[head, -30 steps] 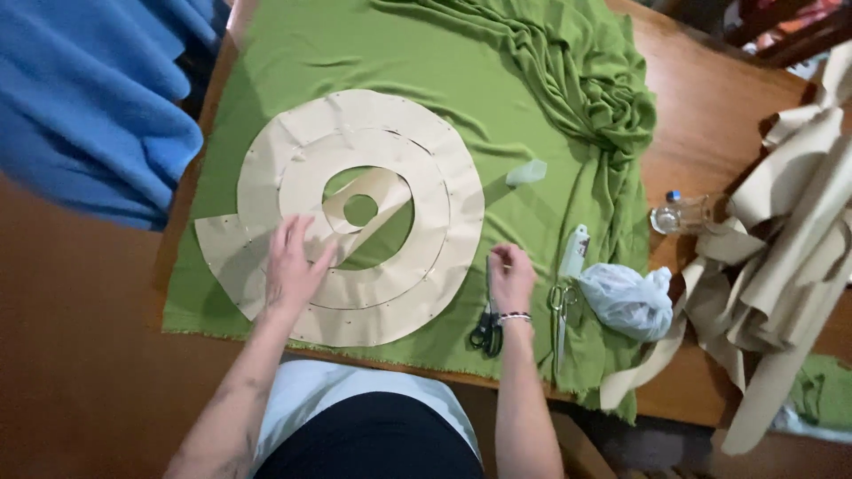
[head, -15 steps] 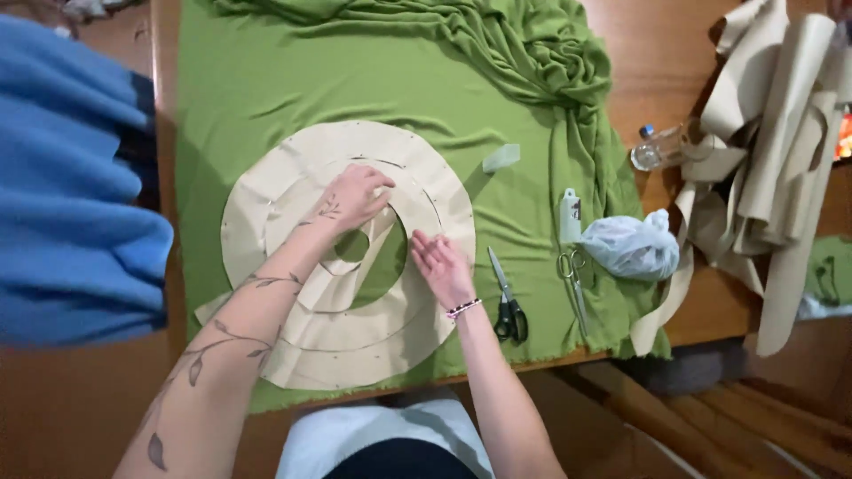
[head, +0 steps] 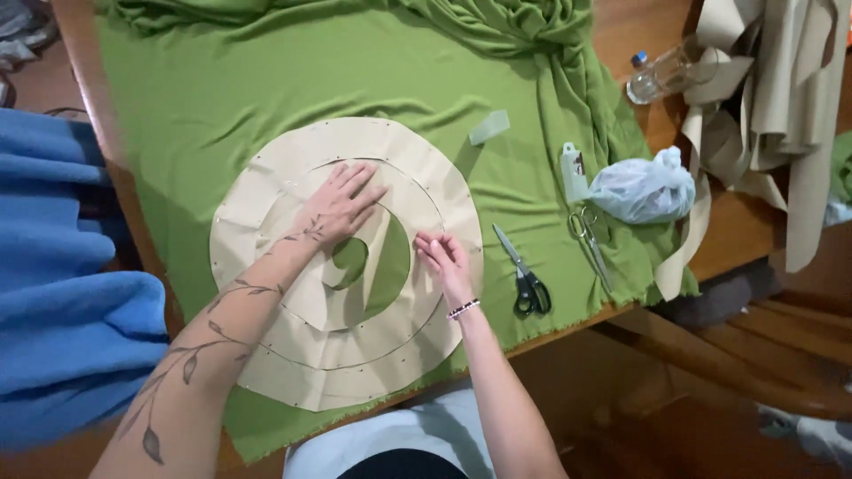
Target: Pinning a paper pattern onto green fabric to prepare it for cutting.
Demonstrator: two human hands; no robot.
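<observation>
Wooden table [head: 661, 53] under green cloth [head: 266, 98]. Spiral paper pattern [head: 346, 262] lies on cloth. Left hand [head: 339, 206] flat, open on pattern; right hand [head: 444, 262] fingertips pinched at pattern's inner band. Scissors [head: 524, 275] right of pattern.

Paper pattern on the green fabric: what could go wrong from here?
1. The green fabric lies rippled, so the paper pattern may sit unevenly as the left hand presses it flat.
2. The right hand works at the inner edge; thin paper could tear there.
3. The black-handled scissors lie near the table edge and could get knocked off.

Home sewing table — fabric [head: 266, 98], scissors [head: 524, 270]
</observation>
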